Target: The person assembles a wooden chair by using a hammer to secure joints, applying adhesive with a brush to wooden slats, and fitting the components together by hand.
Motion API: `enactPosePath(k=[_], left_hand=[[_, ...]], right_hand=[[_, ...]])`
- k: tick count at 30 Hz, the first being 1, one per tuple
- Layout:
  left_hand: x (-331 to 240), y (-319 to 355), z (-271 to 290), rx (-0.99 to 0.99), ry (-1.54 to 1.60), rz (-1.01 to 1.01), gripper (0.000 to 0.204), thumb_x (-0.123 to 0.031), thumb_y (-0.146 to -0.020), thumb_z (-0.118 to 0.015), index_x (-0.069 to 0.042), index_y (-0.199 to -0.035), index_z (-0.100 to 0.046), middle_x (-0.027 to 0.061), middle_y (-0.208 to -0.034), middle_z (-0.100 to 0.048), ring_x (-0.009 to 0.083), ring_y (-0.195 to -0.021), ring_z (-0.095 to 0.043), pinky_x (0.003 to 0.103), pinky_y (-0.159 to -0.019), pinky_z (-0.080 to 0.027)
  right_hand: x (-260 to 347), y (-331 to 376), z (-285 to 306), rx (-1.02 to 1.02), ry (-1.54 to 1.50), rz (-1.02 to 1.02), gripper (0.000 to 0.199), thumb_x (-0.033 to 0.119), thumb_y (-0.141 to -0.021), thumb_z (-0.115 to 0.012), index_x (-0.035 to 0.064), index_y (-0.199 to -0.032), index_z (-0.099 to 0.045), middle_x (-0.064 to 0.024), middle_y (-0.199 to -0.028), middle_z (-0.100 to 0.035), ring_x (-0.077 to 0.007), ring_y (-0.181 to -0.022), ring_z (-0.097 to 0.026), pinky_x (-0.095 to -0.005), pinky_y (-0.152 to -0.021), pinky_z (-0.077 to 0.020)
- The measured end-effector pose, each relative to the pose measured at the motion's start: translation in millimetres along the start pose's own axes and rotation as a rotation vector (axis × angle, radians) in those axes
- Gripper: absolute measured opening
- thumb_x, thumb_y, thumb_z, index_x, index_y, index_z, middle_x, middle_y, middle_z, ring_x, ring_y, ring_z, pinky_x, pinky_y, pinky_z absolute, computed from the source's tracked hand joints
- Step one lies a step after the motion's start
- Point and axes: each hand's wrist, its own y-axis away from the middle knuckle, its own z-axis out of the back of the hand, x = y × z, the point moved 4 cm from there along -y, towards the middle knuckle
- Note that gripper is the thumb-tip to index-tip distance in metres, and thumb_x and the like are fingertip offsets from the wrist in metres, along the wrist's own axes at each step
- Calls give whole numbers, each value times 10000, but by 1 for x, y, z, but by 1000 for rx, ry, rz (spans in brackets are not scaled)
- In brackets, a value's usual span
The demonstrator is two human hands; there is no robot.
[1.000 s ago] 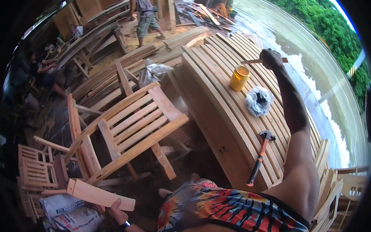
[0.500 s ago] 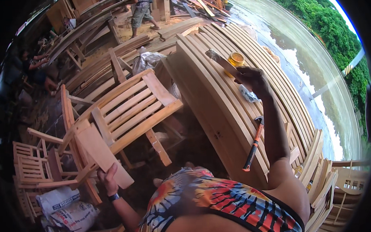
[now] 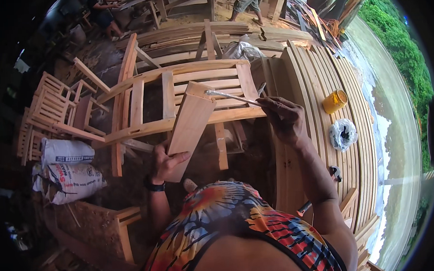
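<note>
My left hand (image 3: 164, 165) grips the lower end of a flat wooden board (image 3: 192, 124), thumb across its face. The board is tilted, its far end over a slatted wooden frame (image 3: 240, 114). In my right hand (image 3: 288, 117) is a thin, flat spatula-like tool (image 3: 235, 97), pinched between fingers and thumb. Its pale tip meets the far end of the board; whether it is a brush or a blade I cannot tell. Right of that hand, an open yellow jar (image 3: 335, 101) and a crumpled clear plastic bag (image 3: 343, 135) rest on stacked planks (image 3: 316, 94).
A hammer (image 3: 335, 173) lies on the planks, partly hidden under my right forearm. Filled white sacks (image 3: 73, 181) and slatted wooden chairs (image 3: 58, 100) stand at the left. Two people are farther back, one by a workbench (image 3: 143, 0). Water (image 3: 401, 129) lies beyond the planks.
My right hand has come from above the jar leftward to the board, bringing the tool to its end. My left hand has raised the board and moved it right. The view has turned.
</note>
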Motion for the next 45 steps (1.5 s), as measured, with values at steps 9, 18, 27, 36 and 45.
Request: enactPosePath(k=[9, 18, 27, 36, 45], left_hand=[[-4, 16, 14, 5, 175, 62, 322, -181, -822, -819, -18, -1086, -734, 39, -987, -736, 128, -894, -663, 295, -813, -516], [-8, 20, 18, 30, 180, 82, 352, -184, -808, -820, -14, -1101, -727, 29, -1011, -729, 121, -939, -642, 294, -850, -497], [-13, 18, 22, -53, 7, -3, 327, -221, -825, -811, -9, -1060, -728, 50, -940, -739, 139, -855, -671, 306, -793, -520], [-20, 22, 21, -137, 17, 21, 302, -165, -823, -825, 1, -1056, -728, 77, -962, -749, 136, -873, -682, 316, -783, -536], [-6, 23, 1, -456, -220, -164, 306, -136, -901, -794, 40, -1118, -670, 116, -973, -745, 169, -852, -701, 322, -753, -561]], right_hand=[[1, 0, -32, -22, -1, 59, 327, -55, -841, -683, 30, -1152, -737, -176, -1049, -747, -334, -890, -739, -386, -761, -588], [19, 2, -38, -87, 62, 115, 337, -59, -813, -694, 33, -1134, -740, -157, -1027, -745, -322, -891, -729, -390, -766, -581], [32, 0, -27, -34, 29, 123, 239, -91, -850, -678, 0, -1060, -746, -175, -1001, -747, -307, -864, -736, -369, -759, -569], [37, 3, -49, -88, 35, -9, 318, -58, -907, -664, 48, -1197, -741, -192, -1134, -725, -313, -995, -729, -362, -818, -571], [52, 33, -118, -142, -313, -384, 432, -53, -921, -688, 108, -1322, -703, -128, -1187, -695, -191, -999, -684, -274, -851, -533]])
